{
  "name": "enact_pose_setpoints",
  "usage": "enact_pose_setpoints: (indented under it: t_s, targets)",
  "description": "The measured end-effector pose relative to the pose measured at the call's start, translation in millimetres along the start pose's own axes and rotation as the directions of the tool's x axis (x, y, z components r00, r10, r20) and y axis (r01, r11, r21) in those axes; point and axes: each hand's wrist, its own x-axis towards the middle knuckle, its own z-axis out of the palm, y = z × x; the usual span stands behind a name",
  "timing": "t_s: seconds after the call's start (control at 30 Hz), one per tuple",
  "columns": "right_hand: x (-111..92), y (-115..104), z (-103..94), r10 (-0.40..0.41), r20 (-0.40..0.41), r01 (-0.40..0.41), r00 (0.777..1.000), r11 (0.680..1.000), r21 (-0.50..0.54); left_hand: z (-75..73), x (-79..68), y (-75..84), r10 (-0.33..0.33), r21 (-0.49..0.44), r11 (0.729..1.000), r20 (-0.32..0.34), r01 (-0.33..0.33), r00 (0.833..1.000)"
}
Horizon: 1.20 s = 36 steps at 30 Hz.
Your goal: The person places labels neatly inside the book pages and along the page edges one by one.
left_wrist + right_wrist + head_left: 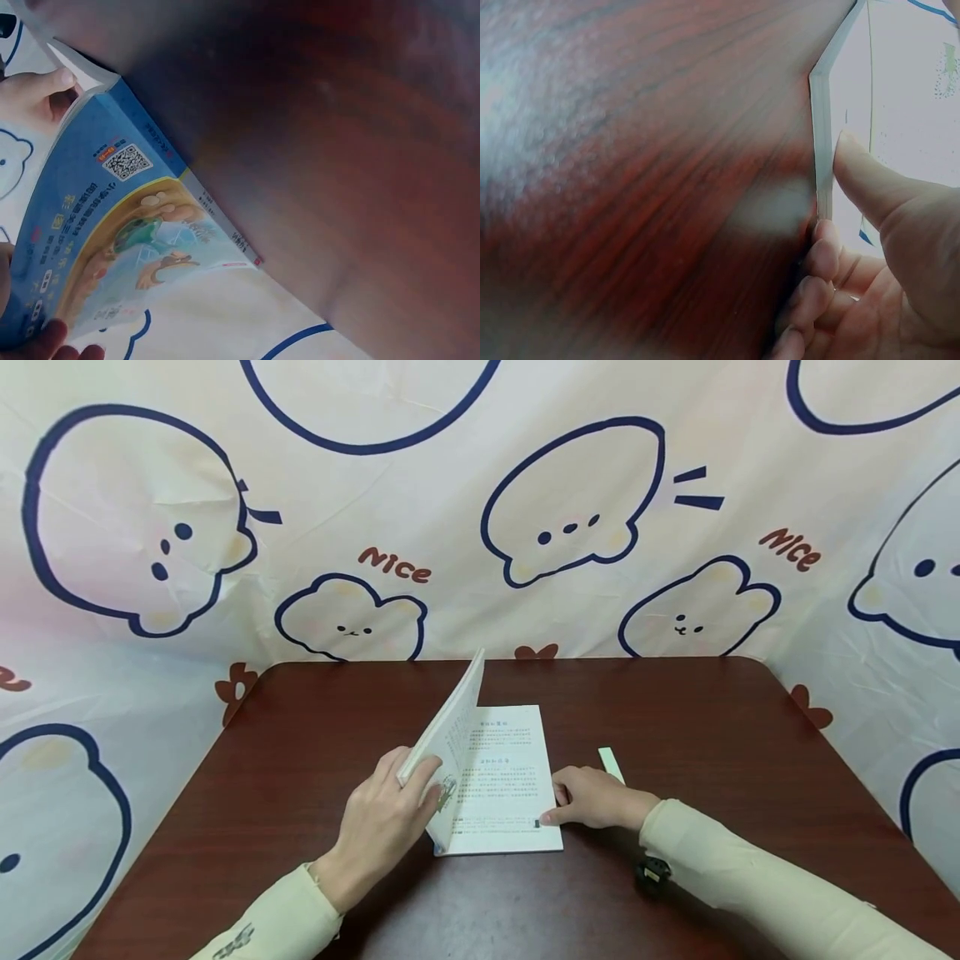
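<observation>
A paperback book (510,777) stands partly open on the table, its right page lying flat and its left part raised steeply. My left hand (382,818) grips the raised part by its outer edge, thumb on the inner page side. Its blue illustrated cover (112,225) with a QR code faces the left wrist camera, with left fingertips (52,341) against it. At the right edge of the flat part, my right hand (596,797) holds the book. The right thumb (870,176) presses on the page margin while the other fingers curl by the page block's edge.
A pale green strip (611,764) lies on the dark brown table (337,710) just beyond the right hand. A cloth (450,510) printed with cartoon figures hangs behind the table and along both sides. A small black device (652,872) sits under the right wrist.
</observation>
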Motion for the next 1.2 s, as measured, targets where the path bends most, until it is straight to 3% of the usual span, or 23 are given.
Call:
enact_pose_setpoints:
  t_s: [0.13, 0.37, 0.57, 0.7, 0.8, 0.97, 1.1, 1.2]
  targets:
    - [0, 1, 0.7, -0.008, -0.003, 0.008, 1.000, 1.000, -0.002, 0.7, -2.4, -1.2, -0.023, -0.011, 1.000, -0.017, 0.023, 1.000]
    - [1, 2, 1.3, -0.011, -0.003, 0.011, 1.000, 1.000, -0.008, 1.7, -5.7, -4.9, 0.002, 0.029, 1.000, -0.121, 0.001, 0.993]
    - [2, 3, 2.3, -0.015, -0.010, 0.015, 1.000, 1.000, -0.006, 4.1, -8.5, -7.7, 0.017, 0.069, 0.998, -0.235, -0.001, 0.972]
    - [2, 3, 1.7, -0.012, -0.007, 0.012, 1.000, 1.000, -0.006, 6.0, -10.0, -8.7, 0.033, 0.155, 0.988, -0.287, 0.013, 0.957]
    - [2, 2, 0.2, -0.006, 0.001, 0.006, 1.000, 1.000, -0.007, 2.5, -11.2, -8.7, 0.030, 0.218, 0.975, -0.258, 0.028, 0.966]
    - [2, 1, -1.5, -0.003, 0.014, 0.003, 1.000, 1.000, -0.002, -8.4, -11.6, -6.9, -0.008, 0.271, 0.962, -0.121, 0.040, 0.993]
    - [2, 1, -1.6, -0.008, 0.015, 0.008, 1.000, 1.000, 0.003, -11.3, -11.1, -4.2, -0.013, 0.323, 0.946, -0.064, 0.033, 0.998]
    - [1, 1, -1.1, -0.006, 0.013, 0.006, 1.000, 1.000, 0.003, -11.6, -12.9, -3.1, -0.011, 0.306, 0.952, -0.009, 0.013, 1.000]
